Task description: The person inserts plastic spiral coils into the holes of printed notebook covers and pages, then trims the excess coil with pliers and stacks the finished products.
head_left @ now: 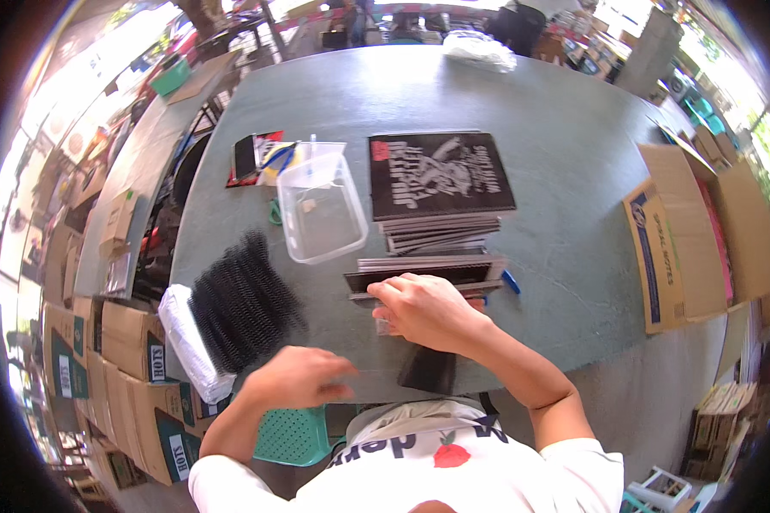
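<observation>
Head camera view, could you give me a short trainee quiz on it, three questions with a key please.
1. Choose what the right hand touches: A, black coils; B, nearer book pile; C, clear tub.
2. True or false: the open carton stands right of the printed black cover.
3. What colour is the perforated seat near the left hand?

Key: 1, B; 2, true; 3, green.

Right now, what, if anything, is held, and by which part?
The right hand seems to hold a dark flat piece, fingers toward the left of its near edge; the grip is partly hidden. The left hand appears empty.
</observation>
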